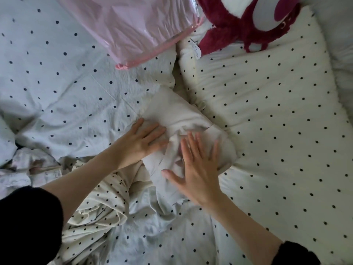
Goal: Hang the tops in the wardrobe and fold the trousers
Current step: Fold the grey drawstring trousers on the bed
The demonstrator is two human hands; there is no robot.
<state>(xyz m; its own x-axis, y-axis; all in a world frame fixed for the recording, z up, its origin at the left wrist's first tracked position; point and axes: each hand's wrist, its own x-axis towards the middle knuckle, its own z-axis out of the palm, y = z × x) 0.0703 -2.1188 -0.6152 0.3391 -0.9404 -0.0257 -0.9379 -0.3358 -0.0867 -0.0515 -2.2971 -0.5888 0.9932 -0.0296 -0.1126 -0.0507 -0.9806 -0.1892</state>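
Note:
A folded off-white garment (177, 115), thick and rumpled, lies in the middle of a bed covered with a dotted white sheet (66, 88). My left hand (141, 142) presses flat on the garment's left side, fingers straight and pointing right. My right hand (198, 169) lies flat on its near right part, fingers spread and pointing away from me. Neither hand grips the cloth. Both forearms are bare, with black sleeves pushed up.
A pink plastic-wrapped bundle (133, 25) lies at the top. A dark red plush toy (248, 22) sits at the top right on a dotted pillow (277, 111). Crumpled pale printed clothing (24, 171) lies at the left; a bunched dotted cover (99, 213) sits near me.

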